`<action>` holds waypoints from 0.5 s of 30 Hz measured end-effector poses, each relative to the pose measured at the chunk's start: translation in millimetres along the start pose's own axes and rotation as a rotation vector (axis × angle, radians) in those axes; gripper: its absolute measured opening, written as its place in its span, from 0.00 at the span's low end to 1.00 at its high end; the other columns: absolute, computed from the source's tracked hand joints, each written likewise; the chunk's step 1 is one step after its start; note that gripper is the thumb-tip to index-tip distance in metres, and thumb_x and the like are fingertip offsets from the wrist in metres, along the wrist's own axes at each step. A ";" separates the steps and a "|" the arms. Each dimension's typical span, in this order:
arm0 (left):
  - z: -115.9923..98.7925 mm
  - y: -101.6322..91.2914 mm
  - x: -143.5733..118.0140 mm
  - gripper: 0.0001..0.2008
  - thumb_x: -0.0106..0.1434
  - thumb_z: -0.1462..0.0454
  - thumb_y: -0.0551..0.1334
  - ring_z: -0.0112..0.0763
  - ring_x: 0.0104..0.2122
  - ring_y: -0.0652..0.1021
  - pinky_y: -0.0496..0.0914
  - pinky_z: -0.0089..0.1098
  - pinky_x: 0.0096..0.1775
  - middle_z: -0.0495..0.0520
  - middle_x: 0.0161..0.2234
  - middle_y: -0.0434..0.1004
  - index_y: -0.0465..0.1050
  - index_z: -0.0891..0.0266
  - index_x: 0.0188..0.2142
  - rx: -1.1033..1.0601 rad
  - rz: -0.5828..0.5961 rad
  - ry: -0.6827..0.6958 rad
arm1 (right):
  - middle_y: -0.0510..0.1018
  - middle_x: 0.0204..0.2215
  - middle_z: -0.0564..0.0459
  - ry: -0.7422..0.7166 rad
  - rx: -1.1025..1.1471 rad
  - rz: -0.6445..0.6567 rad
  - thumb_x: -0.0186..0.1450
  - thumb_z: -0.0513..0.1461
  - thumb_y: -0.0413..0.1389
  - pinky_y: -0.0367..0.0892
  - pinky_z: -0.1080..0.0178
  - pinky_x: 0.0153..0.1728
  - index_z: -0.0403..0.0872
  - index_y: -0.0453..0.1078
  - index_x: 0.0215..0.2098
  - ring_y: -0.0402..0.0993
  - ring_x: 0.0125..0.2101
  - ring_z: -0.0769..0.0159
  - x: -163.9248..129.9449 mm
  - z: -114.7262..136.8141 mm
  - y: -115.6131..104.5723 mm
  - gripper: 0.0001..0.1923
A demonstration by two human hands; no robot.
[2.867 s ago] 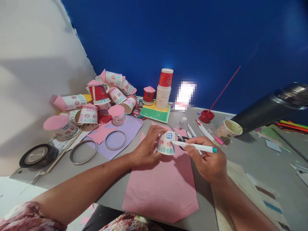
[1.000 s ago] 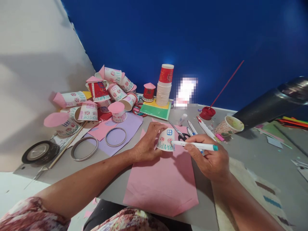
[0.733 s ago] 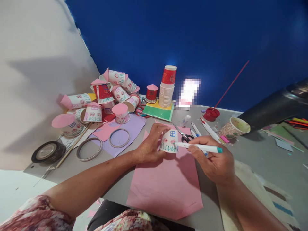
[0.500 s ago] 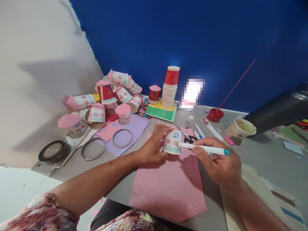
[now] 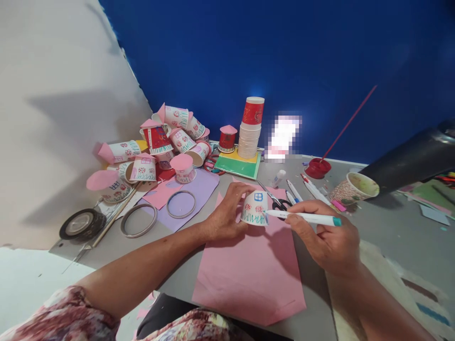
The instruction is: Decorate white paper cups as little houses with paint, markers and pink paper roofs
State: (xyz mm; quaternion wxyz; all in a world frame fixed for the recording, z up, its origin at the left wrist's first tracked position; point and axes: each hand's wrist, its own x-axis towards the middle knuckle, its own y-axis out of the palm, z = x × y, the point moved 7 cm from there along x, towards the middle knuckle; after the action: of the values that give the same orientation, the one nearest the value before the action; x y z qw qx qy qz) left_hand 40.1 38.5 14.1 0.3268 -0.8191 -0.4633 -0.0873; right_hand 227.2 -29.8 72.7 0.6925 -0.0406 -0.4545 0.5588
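A white paper cup (image 5: 255,207), turned upside down, carries a blue window, red flowers and green grass strokes. My left hand (image 5: 229,212) grips it from the left, fingers and thumb closed around its side. In my right hand (image 5: 325,239) is a white felt-tip marker (image 5: 309,218) with a green end, held like a pen. Its tip is at the cup's right side, near the grass strokes. Beneath both hands lies a pink paper sheet (image 5: 249,279). Black-handled scissors (image 5: 280,203) rest just behind the marker.
Decorated cups with pink paper roofs (image 5: 143,168) are heaped at the left. A tall cup stack (image 5: 248,139) stands at the back. Tape rings (image 5: 180,204), a black tape roll (image 5: 81,224), loose markers (image 5: 314,188), a patterned cup (image 5: 355,188) and a red pot (image 5: 318,168) surround the work area.
The marker and my right hand have shifted very slightly right along the cup. My left hand keeps its hold on the cup. The whole view has moved a little.
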 end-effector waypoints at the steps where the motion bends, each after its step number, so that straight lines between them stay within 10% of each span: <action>1: -0.7 -0.1 0.3 0.37 0.55 0.68 0.70 0.47 0.59 0.70 0.75 0.48 0.55 0.60 0.59 0.63 0.60 0.52 0.62 -0.001 0.000 -0.002 | 0.83 0.28 0.54 0.001 0.003 -0.012 0.70 0.42 0.59 0.72 0.66 0.27 0.50 0.77 0.36 0.77 0.23 0.67 -0.1 -0.5 -0.5 0.07; 15: -0.8 -0.4 2.8 0.36 0.57 0.64 0.70 0.49 0.60 0.69 0.74 0.50 0.56 0.61 0.58 0.64 0.59 0.52 0.62 0.011 0.035 0.022 | 0.80 0.25 0.57 0.015 0.015 0.029 0.69 0.42 0.59 0.68 0.67 0.23 0.50 0.76 0.34 0.72 0.19 0.70 1.2 -2.5 2.2 0.07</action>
State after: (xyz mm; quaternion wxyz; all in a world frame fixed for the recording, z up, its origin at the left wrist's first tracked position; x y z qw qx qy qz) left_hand 41.5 40.2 16.2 0.3376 -0.8244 -0.4458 -0.0880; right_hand 227.3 -26.9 70.8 0.6880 -0.0460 -0.4444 0.5718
